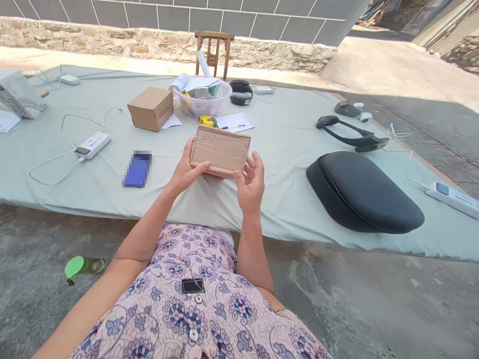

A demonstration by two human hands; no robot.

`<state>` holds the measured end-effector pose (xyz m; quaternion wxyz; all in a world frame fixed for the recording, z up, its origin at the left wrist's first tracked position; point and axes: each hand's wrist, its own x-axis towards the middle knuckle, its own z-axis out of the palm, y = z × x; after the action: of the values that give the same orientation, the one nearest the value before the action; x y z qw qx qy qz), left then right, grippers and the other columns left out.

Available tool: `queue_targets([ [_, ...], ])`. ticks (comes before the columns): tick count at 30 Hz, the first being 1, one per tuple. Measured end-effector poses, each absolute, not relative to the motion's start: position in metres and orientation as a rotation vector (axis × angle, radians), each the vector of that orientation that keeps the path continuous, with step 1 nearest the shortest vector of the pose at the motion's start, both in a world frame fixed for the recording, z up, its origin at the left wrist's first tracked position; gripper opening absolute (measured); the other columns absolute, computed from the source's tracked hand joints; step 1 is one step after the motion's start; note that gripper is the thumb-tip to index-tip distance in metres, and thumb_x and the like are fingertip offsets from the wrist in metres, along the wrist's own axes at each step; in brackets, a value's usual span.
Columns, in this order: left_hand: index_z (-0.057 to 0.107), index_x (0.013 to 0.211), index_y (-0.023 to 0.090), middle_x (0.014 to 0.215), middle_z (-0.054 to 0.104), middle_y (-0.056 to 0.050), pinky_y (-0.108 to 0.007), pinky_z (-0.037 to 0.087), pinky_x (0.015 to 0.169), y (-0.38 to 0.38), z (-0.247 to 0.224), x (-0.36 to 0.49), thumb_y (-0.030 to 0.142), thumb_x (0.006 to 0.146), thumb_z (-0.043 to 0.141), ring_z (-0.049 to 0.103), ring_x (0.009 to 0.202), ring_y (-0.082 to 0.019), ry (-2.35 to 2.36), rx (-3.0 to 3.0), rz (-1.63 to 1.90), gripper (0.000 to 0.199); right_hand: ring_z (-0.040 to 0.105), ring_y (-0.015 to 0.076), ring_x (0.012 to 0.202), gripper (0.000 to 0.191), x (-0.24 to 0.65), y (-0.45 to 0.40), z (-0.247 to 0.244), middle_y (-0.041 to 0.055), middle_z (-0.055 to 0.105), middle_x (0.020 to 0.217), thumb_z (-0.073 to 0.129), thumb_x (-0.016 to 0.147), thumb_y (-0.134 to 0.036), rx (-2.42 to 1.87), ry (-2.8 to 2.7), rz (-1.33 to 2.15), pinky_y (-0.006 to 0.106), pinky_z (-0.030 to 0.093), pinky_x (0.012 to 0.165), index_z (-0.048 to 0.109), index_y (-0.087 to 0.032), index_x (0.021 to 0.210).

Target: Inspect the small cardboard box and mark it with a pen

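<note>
A small brown cardboard box is held between my two hands above the near edge of the cloth-covered table. My left hand grips its left side, with the thumb along the near edge. At the box's right end is my right hand, thumb against the near corner and fingers curled behind that side. Just beyond the box lie a yellow tape measure and white papers with a pen. Another, closed cardboard box stands farther left.
A pink basket of items stands at the back, near a chair. Left are a blurred phone and a power bank; right, a black case and a black headset. A green-lidded bottle is below.
</note>
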<state>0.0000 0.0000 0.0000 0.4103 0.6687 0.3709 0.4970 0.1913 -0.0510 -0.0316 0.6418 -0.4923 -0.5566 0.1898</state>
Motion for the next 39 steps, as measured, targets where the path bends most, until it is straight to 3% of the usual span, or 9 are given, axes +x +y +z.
queue_targets([
  [5,0.022,0.157,0.034,0.161,0.037,-0.009,-0.043,0.040,0.116,0.022,-0.040,-0.028,0.043,0.076,0.077,0.040,0.147,-0.028,0.903,1.650,1.183,0.098,0.063,0.0215,0.116,0.075,0.188,-0.027,-0.065,0.0107,0.063,0.120,0.056,0.085,-0.037,-1.159,-1.239,0.562,0.039,0.055,0.097,0.029,-0.024,0.154],
  [9,0.037,0.150,0.032,0.159,0.041,-0.009,-0.043,0.051,0.104,0.027,-0.065,-0.034,0.035,0.074,0.074,0.044,0.144,-0.031,1.030,1.530,1.084,0.085,0.060,0.0220,0.109,0.067,0.184,-0.019,-0.088,0.0122,0.061,0.113,0.052,0.082,-0.032,-1.385,-1.273,0.570,0.039,0.056,0.091,0.042,-0.017,0.146],
  [14,0.047,0.141,0.025,0.147,0.054,-0.011,-0.040,0.050,0.102,0.016,-0.055,-0.017,0.040,0.072,0.078,0.053,0.133,-0.031,1.096,1.567,1.135,0.078,0.058,0.0224,0.103,0.058,0.168,-0.025,-0.076,0.0118,0.060,0.114,0.064,0.079,-0.048,-1.511,-1.241,0.453,0.035,0.055,0.081,0.051,-0.019,0.128],
  [21,0.055,0.117,0.022,0.125,0.065,-0.012,-0.042,0.045,0.101,0.001,-0.040,0.003,0.051,0.069,0.081,0.059,0.120,-0.032,1.568,1.572,1.182,0.062,0.056,0.0212,0.080,0.050,0.153,-0.030,-0.062,0.0042,0.058,0.088,0.063,0.078,-0.068,-1.739,-1.198,0.246,0.035,0.047,0.075,0.046,-0.023,0.093],
  [29,0.052,0.125,0.022,0.129,0.064,-0.011,-0.040,0.047,0.097,0.002,-0.043,-0.006,0.050,0.083,0.066,0.059,0.120,-0.030,1.410,1.537,1.209,0.052,0.057,0.0210,0.087,0.033,0.162,-0.038,-0.056,0.0059,0.063,0.091,0.039,0.094,-0.055,-1.580,-1.322,0.335,0.034,0.045,0.078,0.048,-0.024,0.088],
  [35,0.051,0.124,0.023,0.132,0.063,-0.010,-0.037,0.048,0.101,0.014,-0.059,-0.010,0.044,0.077,0.069,0.059,0.125,-0.027,1.206,1.500,1.369,0.054,0.061,0.0216,0.091,0.028,0.161,-0.033,-0.063,0.0085,0.066,0.096,0.046,0.089,-0.049,-1.434,-1.267,0.411,0.033,0.051,0.074,0.053,-0.023,0.093],
  [39,0.052,0.113,0.022,0.132,0.064,-0.013,-0.039,0.051,0.100,0.025,-0.065,-0.019,0.047,0.071,0.074,0.061,0.125,-0.027,0.997,1.430,1.367,0.053,0.065,0.0229,0.097,0.023,0.169,-0.029,-0.064,0.0092,0.069,0.103,0.054,0.083,-0.044,-1.391,-1.254,0.545,0.035,0.054,0.077,0.054,-0.023,0.094],
])
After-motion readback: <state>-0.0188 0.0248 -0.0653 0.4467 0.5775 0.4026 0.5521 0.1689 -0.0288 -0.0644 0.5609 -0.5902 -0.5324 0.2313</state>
